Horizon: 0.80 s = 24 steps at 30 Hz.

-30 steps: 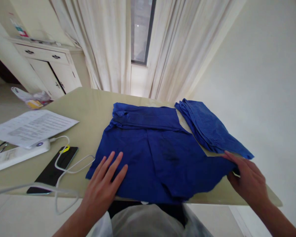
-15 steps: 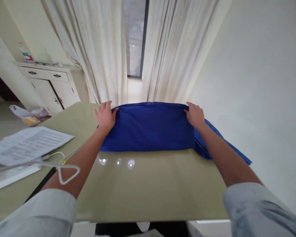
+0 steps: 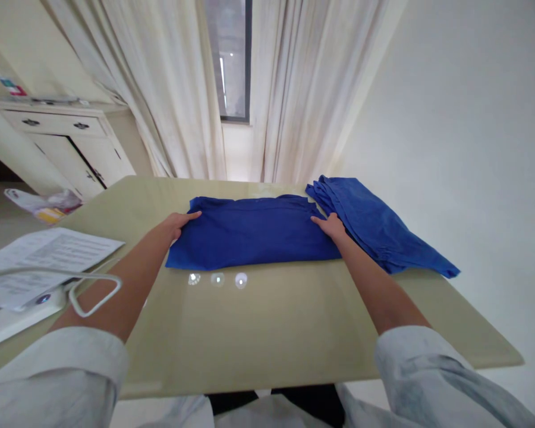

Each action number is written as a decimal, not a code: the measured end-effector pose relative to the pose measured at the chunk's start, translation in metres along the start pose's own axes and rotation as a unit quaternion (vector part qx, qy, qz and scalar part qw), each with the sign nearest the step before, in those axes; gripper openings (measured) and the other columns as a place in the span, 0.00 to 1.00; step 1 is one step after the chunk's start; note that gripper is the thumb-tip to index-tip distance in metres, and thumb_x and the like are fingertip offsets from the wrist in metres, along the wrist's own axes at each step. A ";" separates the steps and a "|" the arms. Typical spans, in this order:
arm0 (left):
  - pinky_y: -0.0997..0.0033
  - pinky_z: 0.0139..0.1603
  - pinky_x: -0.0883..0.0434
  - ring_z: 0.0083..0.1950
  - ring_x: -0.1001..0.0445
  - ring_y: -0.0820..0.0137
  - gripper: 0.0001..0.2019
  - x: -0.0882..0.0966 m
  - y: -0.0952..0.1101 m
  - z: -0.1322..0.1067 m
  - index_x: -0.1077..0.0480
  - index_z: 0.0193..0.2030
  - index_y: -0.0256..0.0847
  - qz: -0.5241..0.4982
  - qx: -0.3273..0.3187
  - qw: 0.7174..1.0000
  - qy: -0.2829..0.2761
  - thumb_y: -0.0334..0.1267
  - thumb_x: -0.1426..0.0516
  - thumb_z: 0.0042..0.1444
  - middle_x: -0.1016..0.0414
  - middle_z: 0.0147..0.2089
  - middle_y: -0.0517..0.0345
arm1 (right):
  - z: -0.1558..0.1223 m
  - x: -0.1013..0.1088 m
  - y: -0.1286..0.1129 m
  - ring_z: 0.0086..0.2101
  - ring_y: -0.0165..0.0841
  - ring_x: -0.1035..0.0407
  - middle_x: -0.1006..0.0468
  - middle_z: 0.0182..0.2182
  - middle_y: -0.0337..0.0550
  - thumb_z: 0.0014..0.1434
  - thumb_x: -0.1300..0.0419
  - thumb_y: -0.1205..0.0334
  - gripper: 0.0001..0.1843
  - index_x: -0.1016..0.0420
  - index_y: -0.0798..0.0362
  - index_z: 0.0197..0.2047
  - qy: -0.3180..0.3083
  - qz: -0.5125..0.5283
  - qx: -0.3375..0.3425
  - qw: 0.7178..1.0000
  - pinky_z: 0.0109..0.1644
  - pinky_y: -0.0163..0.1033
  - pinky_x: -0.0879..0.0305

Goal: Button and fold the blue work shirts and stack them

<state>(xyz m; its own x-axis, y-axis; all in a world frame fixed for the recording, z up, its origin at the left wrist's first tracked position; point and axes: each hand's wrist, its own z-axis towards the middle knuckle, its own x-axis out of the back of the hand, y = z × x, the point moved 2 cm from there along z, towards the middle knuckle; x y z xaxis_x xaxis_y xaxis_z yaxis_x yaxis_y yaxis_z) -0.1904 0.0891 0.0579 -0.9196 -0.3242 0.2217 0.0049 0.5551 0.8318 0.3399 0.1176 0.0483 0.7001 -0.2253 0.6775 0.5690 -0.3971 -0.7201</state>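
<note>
A folded dark blue cloth [image 3: 254, 232] lies flat on the table as a wide rectangle, its far edge in uneven layers. Its kind of garment, if any, cannot be made out. At its left edge my left hand [image 3: 178, 224] grips the side, thumb stretched over the top and the other fingers mostly hidden. My right hand [image 3: 330, 226] holds the right edge in the same way, thumb on top. Just beyond that hand, a second blue cloth [image 3: 374, 220] lies loosely folded and crumpled, partly behind my right forearm.
The glossy beige table [image 3: 249, 333] reflects several lights. Printed sheets [image 3: 49, 258] rest at left over a white device [image 3: 27, 318], with a white cable [image 3: 93, 276] looping near my left forearm. A white cabinet [image 3: 66, 148], a plastic bag [image 3: 44, 205] and curtains [image 3: 160, 89] stand beyond.
Both hands have come down from the far top edge to the cloth's sides. The held cloth now lies flatter, and the second blue cloth at right shows more fully. The view has shifted.
</note>
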 end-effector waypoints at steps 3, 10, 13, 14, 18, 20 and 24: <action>0.46 0.44 0.16 0.38 0.15 0.48 0.27 -0.006 0.007 -0.003 0.21 0.47 0.32 -0.020 0.041 0.998 -0.039 0.41 0.23 0.42 0.15 0.39 0.38 | 0.003 0.007 -0.004 0.61 0.52 0.27 0.24 0.61 0.67 0.58 0.27 0.44 0.42 0.30 0.61 0.66 -0.068 0.065 -0.037 0.995 0.64 0.56 0.29; 0.48 0.42 0.14 0.35 0.14 0.48 0.24 0.004 -0.005 -0.021 0.19 0.48 0.35 -0.089 0.005 0.991 -0.100 0.40 0.25 0.43 0.15 0.35 0.41 | -0.021 0.007 0.009 0.43 0.45 0.17 0.13 0.42 0.56 0.48 0.22 0.61 0.25 0.20 0.58 0.49 -0.213 0.186 -0.070 0.957 0.51 0.50 0.19; 0.45 0.45 0.15 0.37 0.14 0.48 0.26 0.010 -0.006 -0.029 0.19 0.51 0.35 -0.071 -0.020 0.992 -0.099 0.43 0.25 0.46 0.14 0.37 0.42 | -0.037 0.015 0.019 0.45 0.44 0.17 0.13 0.45 0.54 0.45 0.22 0.67 0.27 0.20 0.55 0.50 -0.261 0.243 -0.040 0.933 0.55 0.50 0.20; 0.45 0.46 0.15 0.38 0.14 0.49 0.26 0.011 -0.006 -0.031 0.20 0.51 0.35 -0.061 -0.025 0.993 -0.102 0.44 0.26 0.46 0.14 0.38 0.42 | -0.044 0.020 0.022 0.45 0.44 0.18 0.13 0.46 0.54 0.45 0.22 0.67 0.28 0.20 0.54 0.50 -0.271 0.258 -0.028 0.927 0.57 0.51 0.20; 0.48 0.48 0.14 0.39 0.13 0.51 0.23 0.006 -0.005 -0.041 0.20 0.49 0.37 -0.046 -0.025 0.991 -0.120 0.41 0.26 0.46 0.14 0.40 0.42 | -0.079 0.054 0.033 0.50 0.47 0.19 0.14 0.49 0.52 0.43 0.20 0.61 0.32 0.20 0.52 0.52 -0.252 0.260 0.039 0.931 0.62 0.53 0.23; 0.49 0.47 0.14 0.41 0.13 0.49 0.25 0.000 -0.009 -0.052 0.20 0.48 0.37 -0.060 -0.039 0.987 -0.140 0.40 0.24 0.42 0.13 0.41 0.42 | -0.099 0.084 0.035 0.51 0.48 0.19 0.14 0.51 0.50 0.44 0.20 0.56 0.33 0.20 0.50 0.53 -0.257 0.220 0.087 0.937 0.63 0.55 0.24; 0.51 0.51 0.15 0.47 0.14 0.48 0.37 -0.028 -0.025 -0.095 0.20 0.50 0.40 -0.108 -0.092 0.966 -0.215 0.42 0.20 0.29 0.13 0.46 0.44 | -0.117 0.174 0.027 0.49 0.50 0.19 0.13 0.50 0.46 0.50 0.22 0.47 0.31 0.17 0.49 0.55 -0.312 0.056 0.176 0.932 0.58 0.57 0.21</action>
<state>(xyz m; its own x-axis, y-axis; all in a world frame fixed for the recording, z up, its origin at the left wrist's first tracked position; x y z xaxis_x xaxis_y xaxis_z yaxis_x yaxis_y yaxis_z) -0.1276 0.0111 0.0793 -0.9849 -0.0477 -0.1664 -0.1725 0.3518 0.9200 0.4262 -0.0360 0.1642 0.8157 0.3571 0.4552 0.5066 -0.0608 -0.8601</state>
